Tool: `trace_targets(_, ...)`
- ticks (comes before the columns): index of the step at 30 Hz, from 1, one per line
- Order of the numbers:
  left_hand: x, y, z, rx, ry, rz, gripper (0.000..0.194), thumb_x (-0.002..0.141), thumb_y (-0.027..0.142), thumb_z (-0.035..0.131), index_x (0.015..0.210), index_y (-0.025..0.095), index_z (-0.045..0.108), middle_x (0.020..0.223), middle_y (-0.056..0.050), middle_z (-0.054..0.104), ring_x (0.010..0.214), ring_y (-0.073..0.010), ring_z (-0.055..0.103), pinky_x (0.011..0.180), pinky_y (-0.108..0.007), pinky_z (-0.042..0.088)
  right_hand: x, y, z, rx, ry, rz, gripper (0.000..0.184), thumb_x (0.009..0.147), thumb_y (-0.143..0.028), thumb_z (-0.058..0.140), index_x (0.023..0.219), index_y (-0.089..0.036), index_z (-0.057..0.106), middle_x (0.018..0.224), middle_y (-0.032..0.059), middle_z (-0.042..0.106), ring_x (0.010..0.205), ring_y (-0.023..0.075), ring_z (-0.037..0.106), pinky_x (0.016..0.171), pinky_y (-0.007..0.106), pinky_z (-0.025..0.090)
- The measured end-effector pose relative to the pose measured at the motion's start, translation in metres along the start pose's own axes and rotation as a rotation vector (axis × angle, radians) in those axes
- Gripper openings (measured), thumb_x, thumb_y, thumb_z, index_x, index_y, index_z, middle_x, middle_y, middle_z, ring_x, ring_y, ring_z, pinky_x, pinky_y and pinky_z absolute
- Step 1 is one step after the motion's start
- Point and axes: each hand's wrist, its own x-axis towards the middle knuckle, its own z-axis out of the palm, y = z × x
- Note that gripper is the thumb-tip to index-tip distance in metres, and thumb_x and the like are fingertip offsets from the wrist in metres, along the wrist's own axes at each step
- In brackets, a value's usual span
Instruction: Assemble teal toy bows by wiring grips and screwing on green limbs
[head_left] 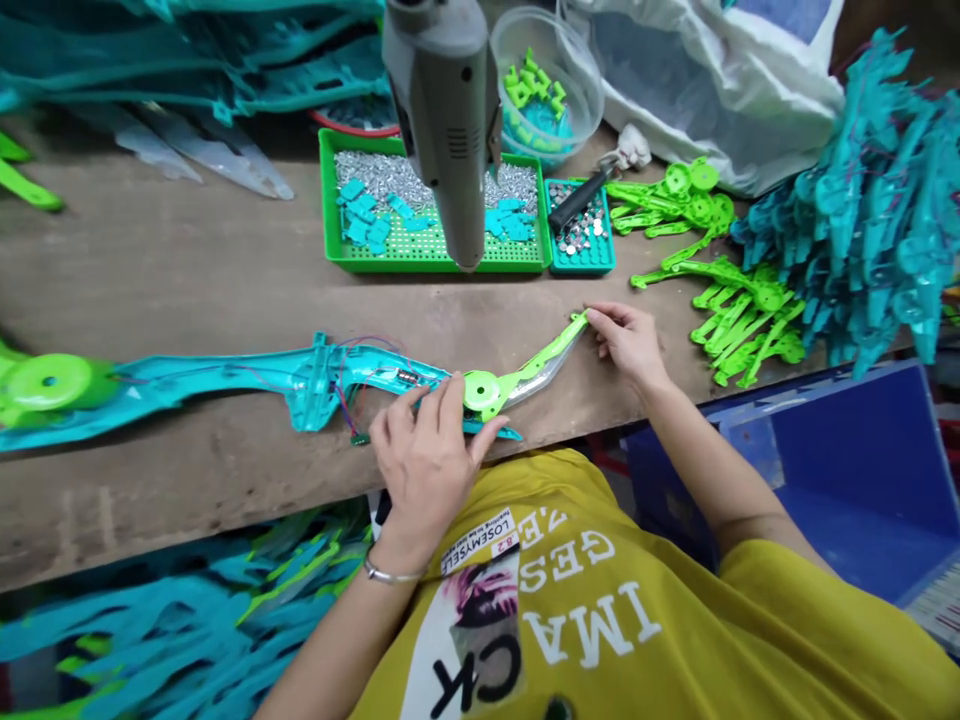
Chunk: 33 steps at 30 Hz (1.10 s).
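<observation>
A long teal plastic toy sword shell lies flat on the wooden bench, with thin coloured wires and a small circuit board loose at its middle. A lime-green plastic blade part with a round hub and a silvery strip lies over its right end. My left hand presses on the shell beside the hub, fingers spread. My right hand pinches the green part's far tip between thumb and fingers. A green disc sits at the shell's left end.
A grey hanging power tool hangs above a green tray of screws and teal pieces. Nearby are a small teal tray, a clear bowl, and a white sack. Piles of green and teal parts stand right; a blue bin sits below.
</observation>
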Motion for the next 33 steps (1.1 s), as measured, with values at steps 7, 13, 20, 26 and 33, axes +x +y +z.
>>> trace_targets(7,0.002,0.001,0.002,0.038,0.032,-0.023,0.064,0.097,0.057,0.058,0.137,0.007,0.062,0.110,-0.022,0.073,0.110,-0.0381,0.059,0.093,-0.048,0.038,0.004,0.001,-0.004,0.045,-0.076,-0.009,0.043,0.064,-0.045,0.082,0.095,-0.015,0.079,0.064,-0.0026,0.063,0.050,0.0070,0.050,0.040,0.020,0.048)
trace_targets(13,0.000,0.000,0.005,0.011,0.032,-0.054,0.063,0.098,0.057,0.056,0.140,0.011,0.061,0.109,-0.021,0.074,0.111,-0.0374,0.059,0.095,-0.048,0.038,0.008,0.006,-0.006,0.016,-0.097,-0.023,0.041,0.065,-0.044,0.085,0.094,-0.015,0.082,0.068,-0.0003,0.068,0.052,0.0079,0.055,0.045,0.022,0.056)
trace_targets(20,0.003,0.002,0.001,0.009,0.000,-0.048,0.065,0.099,0.059,0.054,0.140,0.009,0.060,0.111,-0.021,0.073,0.112,-0.0376,0.058,0.094,-0.048,0.037,0.005,0.006,-0.006,-0.235,-0.054,-0.204,0.023,0.082,-0.033,0.073,0.099,-0.018,0.081,0.084,0.0049,0.072,0.073,0.0165,0.066,0.072,0.035,0.064)
trace_targets(26,0.004,0.004,-0.001,0.018,-0.007,-0.107,0.064,0.099,0.062,0.051,0.134,0.011,0.065,0.106,-0.019,0.074,0.111,-0.0362,0.058,0.094,-0.047,0.037,-0.022,0.007,0.004,-0.768,0.020,-0.640,0.041,0.091,-0.009,0.044,0.110,-0.021,0.079,0.113,0.0114,0.075,0.105,0.0233,0.070,0.099,0.041,0.056)
trace_targets(33,0.004,0.004,0.001,0.032,-0.013,-0.132,0.065,0.098,0.064,0.052,0.136,0.013,0.064,0.105,-0.017,0.074,0.111,-0.0358,0.059,0.094,-0.046,0.037,-0.035,0.007,0.015,-0.911,0.014,-0.703,0.038,0.101,-0.038,0.052,0.117,-0.013,0.075,0.121,0.0201,0.070,0.111,0.0326,0.063,0.102,0.051,0.053)
